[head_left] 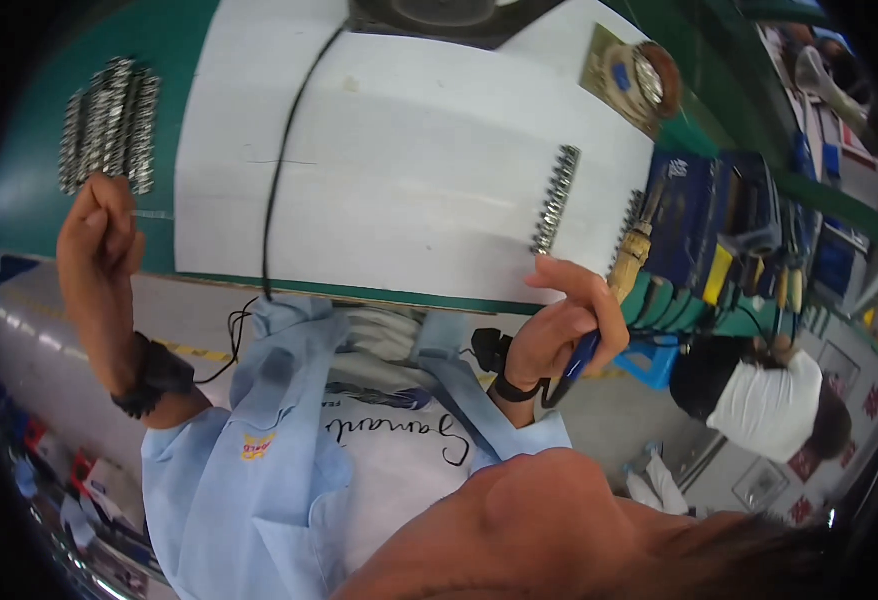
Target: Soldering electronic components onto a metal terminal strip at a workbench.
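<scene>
On the left, a bundle of silvery toothed metal strips (109, 125) lies on the green table mat. My left hand (99, 225) is at their near ends with its fingers curled together; whether a strip is pinched between them is hidden. My right hand (574, 320) is closed around a soldering iron (631, 262), whose blue handle runs through the palm and whose tip points away to the upper right. Just beyond my right index finger, a single toothed metal strip (557, 200) rests on the white sheet (409, 170). Another strip (627, 225) is partly covered by the iron.
A round brown holder with silvery wire (649, 80) stands at the far right. Dark blue boxes (689, 210) and several tools line the right side. A black cable (281, 160) crosses the sheet below a dark device (449, 15). Another person (769, 400) is at right.
</scene>
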{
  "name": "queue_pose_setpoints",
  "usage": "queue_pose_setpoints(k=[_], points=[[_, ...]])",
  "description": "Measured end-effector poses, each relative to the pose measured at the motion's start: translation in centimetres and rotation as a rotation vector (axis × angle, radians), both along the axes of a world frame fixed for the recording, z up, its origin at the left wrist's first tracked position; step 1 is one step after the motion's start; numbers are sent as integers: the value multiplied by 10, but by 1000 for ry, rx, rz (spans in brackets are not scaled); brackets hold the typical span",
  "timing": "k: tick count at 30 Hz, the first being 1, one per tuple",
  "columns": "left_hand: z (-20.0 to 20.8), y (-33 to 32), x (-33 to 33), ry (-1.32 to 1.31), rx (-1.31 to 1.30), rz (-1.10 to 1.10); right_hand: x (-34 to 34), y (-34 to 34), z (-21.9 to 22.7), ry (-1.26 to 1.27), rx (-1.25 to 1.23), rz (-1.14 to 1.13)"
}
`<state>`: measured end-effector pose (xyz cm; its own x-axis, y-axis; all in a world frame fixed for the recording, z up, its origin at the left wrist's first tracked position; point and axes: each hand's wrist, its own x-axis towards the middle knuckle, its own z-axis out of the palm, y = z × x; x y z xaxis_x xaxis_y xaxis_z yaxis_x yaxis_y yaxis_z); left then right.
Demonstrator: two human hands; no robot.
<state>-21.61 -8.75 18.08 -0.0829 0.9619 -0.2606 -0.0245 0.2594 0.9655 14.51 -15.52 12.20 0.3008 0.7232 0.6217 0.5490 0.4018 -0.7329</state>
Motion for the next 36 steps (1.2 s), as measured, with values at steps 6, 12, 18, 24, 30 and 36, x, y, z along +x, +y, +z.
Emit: queue_pose_setpoints(k=[6, 12, 18, 24, 30, 36], points=[[-7, 4, 49, -87, -23, -167, 17, 9, 3, -405, -177, 67], [-30, -5, 88, 19, 80, -31, -11, 12, -15, -398, -412, 99], [-55, -17, 135, 153, 193, -67, -42, 15, -32, -248, -385, 201], [-54, -20, 155, 141, 140, -165, -10, 8, -22, -113, -291, 185], [-49, -19, 205, 165, 31, -523, 30, 7, -27, -93, -286, 274], [-58, -9, 240, 154, 198, -728, 71, 4, -38, -36, -259, 297]])
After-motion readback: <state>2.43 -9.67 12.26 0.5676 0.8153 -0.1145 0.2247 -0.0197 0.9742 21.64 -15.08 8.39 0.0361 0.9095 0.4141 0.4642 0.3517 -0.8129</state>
